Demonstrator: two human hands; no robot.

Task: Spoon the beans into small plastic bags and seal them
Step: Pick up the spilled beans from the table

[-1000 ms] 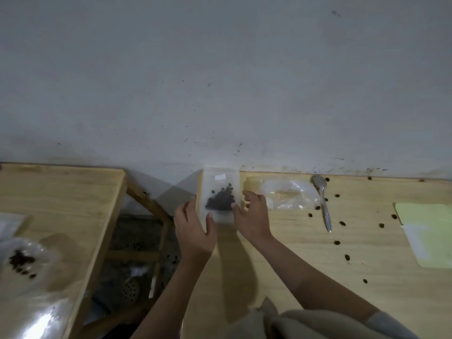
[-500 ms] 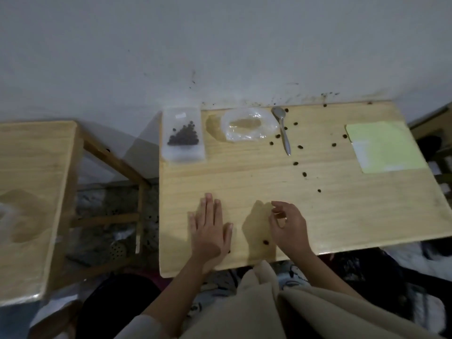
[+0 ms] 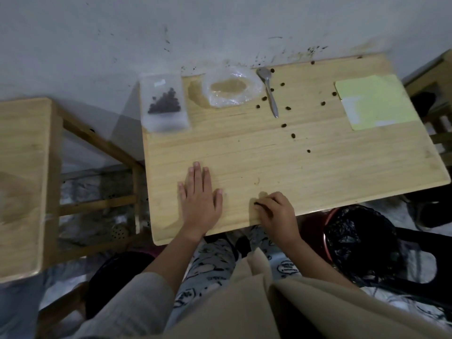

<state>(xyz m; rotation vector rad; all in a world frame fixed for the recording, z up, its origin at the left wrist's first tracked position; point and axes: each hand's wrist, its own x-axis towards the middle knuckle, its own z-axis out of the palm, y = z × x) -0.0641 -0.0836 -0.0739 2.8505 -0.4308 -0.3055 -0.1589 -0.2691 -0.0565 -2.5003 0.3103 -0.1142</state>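
Wooden table (image 3: 318, 167), bean (image 3: 257, 204) under right fingers (image 3: 265, 200)

a modest home room — stained plaster wall (image 3: 122, 40), small wooden table (image 3: 244, 155), lined bin (image 3: 354, 236), patterned pyjama trousers (image 3: 212, 263)

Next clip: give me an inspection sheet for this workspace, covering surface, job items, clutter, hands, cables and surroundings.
Surface: wooden table, against the wall.
Job's things: filled bag of beans at the far left corner; crumpled clear bag beside it; spoon lying flat.
Clutter: loose beans scattered near the spoon; yellow-green sheet far right.
Hands: left hand flat on the table; right hand pinching a bean at the near edge.
Cables: nothing seen.
Surroundings: second wooden table on the left; bin with a black liner lower right.
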